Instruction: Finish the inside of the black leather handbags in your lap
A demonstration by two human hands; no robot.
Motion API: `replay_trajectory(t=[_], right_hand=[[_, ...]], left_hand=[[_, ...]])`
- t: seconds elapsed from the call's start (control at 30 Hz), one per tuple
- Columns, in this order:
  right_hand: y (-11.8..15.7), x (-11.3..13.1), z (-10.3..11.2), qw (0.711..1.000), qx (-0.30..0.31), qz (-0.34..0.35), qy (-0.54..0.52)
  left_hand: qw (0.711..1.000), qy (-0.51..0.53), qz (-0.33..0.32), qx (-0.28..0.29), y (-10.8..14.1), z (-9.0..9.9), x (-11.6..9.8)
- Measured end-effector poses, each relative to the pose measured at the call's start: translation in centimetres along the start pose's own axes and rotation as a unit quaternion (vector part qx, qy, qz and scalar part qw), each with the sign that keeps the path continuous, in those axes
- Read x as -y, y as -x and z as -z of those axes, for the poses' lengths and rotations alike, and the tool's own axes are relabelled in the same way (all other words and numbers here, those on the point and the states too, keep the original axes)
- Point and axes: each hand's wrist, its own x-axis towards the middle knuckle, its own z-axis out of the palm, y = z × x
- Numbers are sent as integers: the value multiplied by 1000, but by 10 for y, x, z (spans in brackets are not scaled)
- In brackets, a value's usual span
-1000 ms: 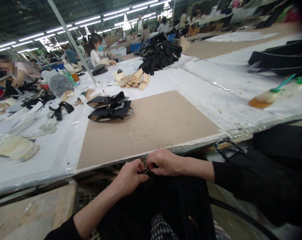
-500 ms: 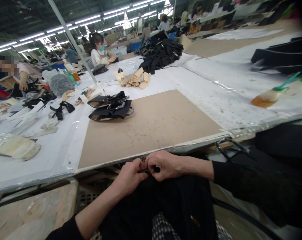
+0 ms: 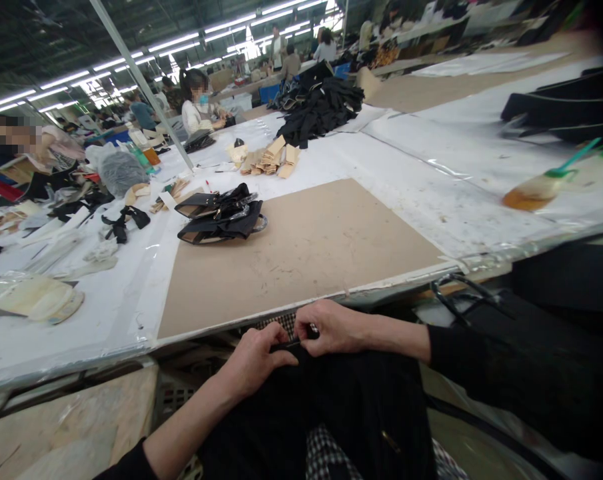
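My left hand and my right hand are close together over my lap, just below the table's front edge. A black cloth piece has its upper edge between them. My right hand pinches this edge, thumb against curled fingers. On its left part, the fingers of my left hand lie over the edge and the thumb stretches along the near side, in a loose grip. Black cloth and black-and-white checked fabric cover my lap, with a small gold zip pull at the right. What the fingertips pinch is partly hidden.
On the table, a brown board carries stacked black bags. Behind are tan pieces and a black cloth heap. A glue bottle stands at right, a post at left. Co-workers sit across the table.
My left fingertips have drawn slightly away from my right hand, and the left thumb has straightened away from its fingers. My right hand still pinches the edge.
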Motion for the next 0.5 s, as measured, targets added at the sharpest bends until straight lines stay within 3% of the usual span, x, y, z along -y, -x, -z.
replay_trajectory(t=[0.33,0.5], right_hand=[[-1,-4,-4,1000,-11,12,2],[-2,-2,-3,1000,-6,10,-10]], left_hand=[[1000,18,-5,14,4,2,-8],[996,82,42,-7,3,1,-12]])
